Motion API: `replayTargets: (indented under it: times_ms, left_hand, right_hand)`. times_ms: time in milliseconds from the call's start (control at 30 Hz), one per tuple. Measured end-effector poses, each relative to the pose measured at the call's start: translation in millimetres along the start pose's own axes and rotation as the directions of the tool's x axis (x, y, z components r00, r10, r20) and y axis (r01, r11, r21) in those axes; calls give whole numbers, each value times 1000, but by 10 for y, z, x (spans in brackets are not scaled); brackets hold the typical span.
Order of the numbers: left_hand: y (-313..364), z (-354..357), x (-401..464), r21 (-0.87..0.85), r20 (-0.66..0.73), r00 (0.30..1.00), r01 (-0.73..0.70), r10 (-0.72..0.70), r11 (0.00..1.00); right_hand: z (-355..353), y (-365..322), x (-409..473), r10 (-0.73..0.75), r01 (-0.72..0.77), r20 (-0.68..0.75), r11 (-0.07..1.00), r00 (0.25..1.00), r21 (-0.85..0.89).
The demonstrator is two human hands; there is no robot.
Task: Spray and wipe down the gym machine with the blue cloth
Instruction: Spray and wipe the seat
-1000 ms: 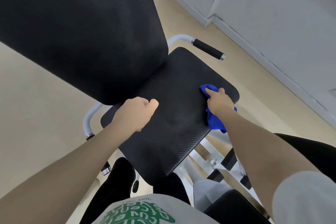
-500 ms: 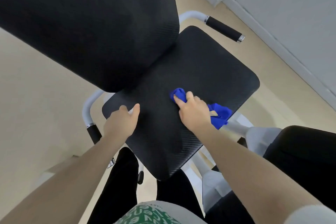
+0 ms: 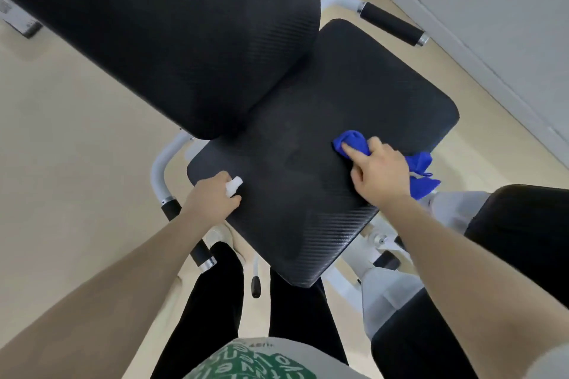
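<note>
Blue cloth [image 3: 354,141], bunched, lies pressed on the black textured seat pad [image 3: 308,163] near its right edge, under your right hand [image 3: 378,172], whose grip is closed over it. Your left hand [image 3: 212,200], at the pad's left edge, grips a small white spray bottle [image 3: 233,185].

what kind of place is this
Most likely a gym or fitness room. The person is wiping a padded black seat set below a matching back pad, and white frame tubes with black foam-grip handles flank the seat. The pale floor suits an indoor workout space.
</note>
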State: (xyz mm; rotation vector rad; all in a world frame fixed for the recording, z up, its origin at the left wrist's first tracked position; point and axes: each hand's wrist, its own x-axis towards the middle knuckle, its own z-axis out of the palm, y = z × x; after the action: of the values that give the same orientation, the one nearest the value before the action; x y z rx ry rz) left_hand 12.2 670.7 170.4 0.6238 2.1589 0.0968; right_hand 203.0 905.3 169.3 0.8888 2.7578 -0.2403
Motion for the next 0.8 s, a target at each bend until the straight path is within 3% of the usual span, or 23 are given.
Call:
replayTargets:
  times_ms: [67,167,233,333,433,533,633,667,800]
  left_hand:
    - [17,36,-51,-21,73,993,-97,98,995]
    - [51,95,-85,-29,128,976,-173,176,984]
    - [25,96,-48,-18,124,975,-185,186,983]
    - [-45,140,5,14,139,959,-252,248,968]
    - [-80,174,-20,8,124,947,-299,296,954]
    - [-68,150,-46,21,126,947,-301,297,953]
    - [-53,137,-58,41,135,943,-311,303,950]
    - [-48,141,-57,43,137,942,-316,308,948]
    - [-42,170,-1,83,130,938,-333,321,939]
  right_hand:
    - [116,-200,-329,-121,121,8,992,993,38]
    - [74,-79,-211,-245,245,12,969,969,-42]
    - [-64,98,51,-106,107,17,989,994,-97]
    - [-28,91,139,197,-196,-45,980,979,17]
    - [181,-365,-240,225,-220,-73,973,972,69]
    - [332,-800,-728,129,-123,-20,978,991,167]
    - [324,-836,-869,-59,58,26,997,998,58]
    - [274,-713,-794,-31,30,12,999,999,17]
    - [54,-132,-433,364,-363,-17,931,931,47]
